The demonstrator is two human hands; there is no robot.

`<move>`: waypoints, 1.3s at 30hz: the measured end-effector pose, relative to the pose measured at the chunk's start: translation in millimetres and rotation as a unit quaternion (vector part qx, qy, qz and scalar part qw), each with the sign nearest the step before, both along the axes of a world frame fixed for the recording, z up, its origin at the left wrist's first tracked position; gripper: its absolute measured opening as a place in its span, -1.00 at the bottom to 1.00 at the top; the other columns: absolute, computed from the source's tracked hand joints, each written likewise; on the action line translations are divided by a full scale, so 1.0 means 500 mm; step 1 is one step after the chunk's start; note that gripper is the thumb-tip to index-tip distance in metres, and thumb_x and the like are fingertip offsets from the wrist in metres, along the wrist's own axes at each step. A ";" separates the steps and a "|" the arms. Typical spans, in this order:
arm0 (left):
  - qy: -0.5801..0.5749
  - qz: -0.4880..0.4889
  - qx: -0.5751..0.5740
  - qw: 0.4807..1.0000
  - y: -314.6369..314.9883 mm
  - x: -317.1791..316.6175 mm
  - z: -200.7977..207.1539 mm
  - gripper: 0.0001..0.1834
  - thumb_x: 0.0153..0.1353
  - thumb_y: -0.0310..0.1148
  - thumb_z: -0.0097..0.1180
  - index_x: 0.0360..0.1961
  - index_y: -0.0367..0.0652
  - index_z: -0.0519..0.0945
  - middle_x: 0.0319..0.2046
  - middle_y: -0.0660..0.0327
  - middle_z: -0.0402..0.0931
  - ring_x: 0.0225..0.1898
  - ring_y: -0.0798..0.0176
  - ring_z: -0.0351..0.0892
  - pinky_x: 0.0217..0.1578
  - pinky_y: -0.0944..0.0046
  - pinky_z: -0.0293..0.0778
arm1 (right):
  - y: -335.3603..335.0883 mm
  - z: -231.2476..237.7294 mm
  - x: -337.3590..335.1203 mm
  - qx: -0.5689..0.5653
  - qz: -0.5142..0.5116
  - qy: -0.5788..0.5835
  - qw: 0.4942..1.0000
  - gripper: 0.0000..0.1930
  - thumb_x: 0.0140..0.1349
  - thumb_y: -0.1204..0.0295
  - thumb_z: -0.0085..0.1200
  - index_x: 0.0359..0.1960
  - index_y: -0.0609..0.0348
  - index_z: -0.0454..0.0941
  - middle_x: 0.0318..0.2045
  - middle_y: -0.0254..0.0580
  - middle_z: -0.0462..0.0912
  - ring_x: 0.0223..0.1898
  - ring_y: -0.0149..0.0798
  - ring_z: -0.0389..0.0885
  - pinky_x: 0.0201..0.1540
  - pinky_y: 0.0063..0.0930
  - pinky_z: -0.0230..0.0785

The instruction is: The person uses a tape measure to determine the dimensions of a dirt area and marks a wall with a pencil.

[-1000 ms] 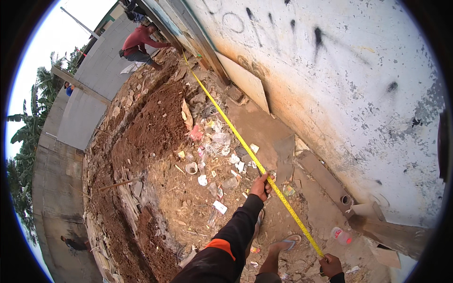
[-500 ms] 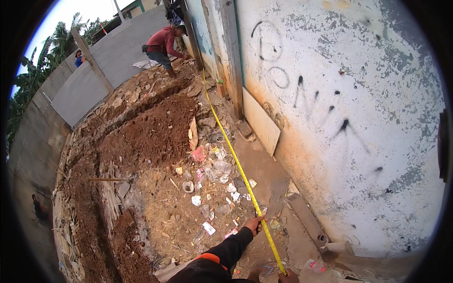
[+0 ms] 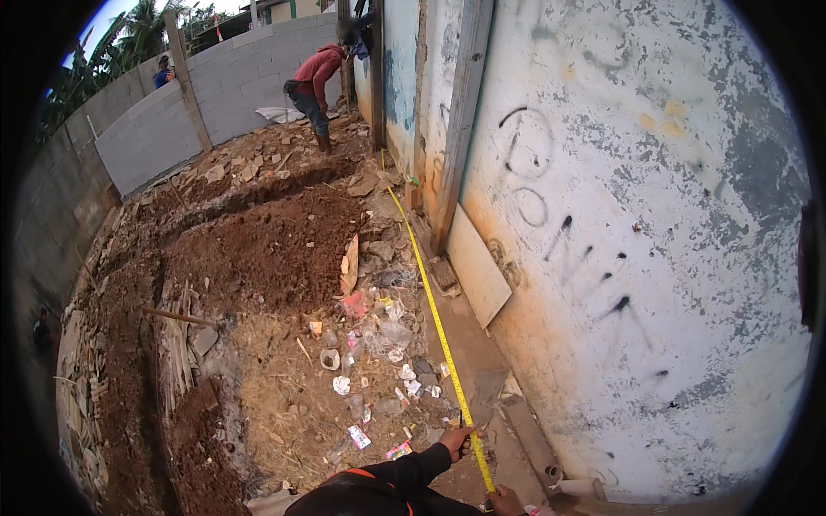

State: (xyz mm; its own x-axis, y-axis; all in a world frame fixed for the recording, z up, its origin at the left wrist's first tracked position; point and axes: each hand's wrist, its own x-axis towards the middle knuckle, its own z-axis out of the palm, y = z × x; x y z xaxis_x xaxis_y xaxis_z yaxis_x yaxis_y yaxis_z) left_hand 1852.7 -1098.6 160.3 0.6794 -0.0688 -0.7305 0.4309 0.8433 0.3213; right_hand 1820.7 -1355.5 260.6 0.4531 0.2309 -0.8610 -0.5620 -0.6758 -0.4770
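Note:
A long yellow measuring tape [image 3: 439, 325] stretches from my hands toward the far corner, beside the painted wall. Around its near part the fingers of my left hand [image 3: 457, 442] are closed, and a thin dark stick, perhaps a pen, juts up from them. Lower down, close to the picture's bottom edge, my right hand [image 3: 506, 500] grips the tape too. The tape's case does not show. At the far end a person in a red top [image 3: 318, 77] stands stooped near a wooden post, where the tape runs out of clear sight.
The peeling wall [image 3: 619, 258] rises at right, with a leaning board [image 3: 477, 267] and a pipe [image 3: 578, 488] at its foot. Litter [image 3: 379, 344] covers the ground left of the tape. Farther left lie dug soil [image 3: 267, 241], a trench [image 3: 151, 413] and a wooden-handled tool [image 3: 176, 317].
The person in red has risen from a deep bend to a more upright stoop. The tape's far part sits lower, with a bend near the post. Both my hands still grip the tape.

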 end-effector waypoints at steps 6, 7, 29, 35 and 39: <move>-0.039 0.122 -0.041 0.991 0.238 0.068 -0.031 -0.82 0.40 -0.28 -0.09 -0.11 -0.14 0.41 -0.30 0.18 0.62 -0.73 0.51 0.11 -0.76 0.45 0.11 | -0.083 -0.030 -0.037 0.061 0.091 -0.044 0.993 -0.66 0.19 0.19 0.06 -0.11 0.12 0.57 -0.19 0.09 0.61 -0.04 -0.07 0.56 0.01 -0.09 0.34; -0.026 0.131 -0.015 0.991 0.255 0.076 -0.040 -0.81 0.39 -0.29 -0.08 -0.11 -0.16 0.41 -0.31 0.18 0.62 -0.73 0.51 0.11 -0.76 0.45 0.11 | -0.085 -0.031 -0.030 0.053 0.122 -0.069 0.989 -0.67 0.19 0.19 0.07 -0.13 0.14 0.57 -0.22 0.08 0.60 -0.08 -0.09 0.57 -0.02 -0.11 0.34; -0.012 0.080 0.006 0.997 0.179 0.056 0.016 -0.87 0.36 -0.36 -0.06 -0.21 -0.19 0.45 -0.36 0.18 0.62 -0.69 0.46 0.22 -0.74 0.42 0.16 | -0.151 -0.116 0.038 0.067 0.331 -0.268 0.903 -0.69 0.26 0.23 -0.01 -0.22 0.29 0.53 -0.26 0.11 0.58 -0.16 0.11 0.58 -0.13 -0.21 0.39; 0.117 0.085 0.151 0.978 0.129 0.057 0.007 -0.91 0.22 -0.44 0.00 -0.40 -0.23 0.48 -0.52 0.12 0.58 -0.76 0.37 0.22 -0.77 0.29 0.14 | -0.165 -0.075 -0.001 0.064 0.286 -0.260 0.920 -0.69 0.24 0.24 -0.01 -0.19 0.25 0.55 -0.27 0.12 0.60 -0.17 0.11 0.60 -0.14 -0.17 0.40; 0.172 0.131 0.204 0.955 0.115 0.009 -0.147 -0.86 0.07 -0.53 0.11 -0.59 -0.35 0.54 -0.73 0.15 0.41 -0.81 0.29 0.21 -0.79 0.19 0.09 | -0.195 -0.094 -0.032 0.042 0.270 -0.208 0.939 -0.67 0.23 0.21 0.01 -0.18 0.25 0.55 -0.26 0.13 0.61 -0.17 0.10 0.60 -0.14 -0.16 0.41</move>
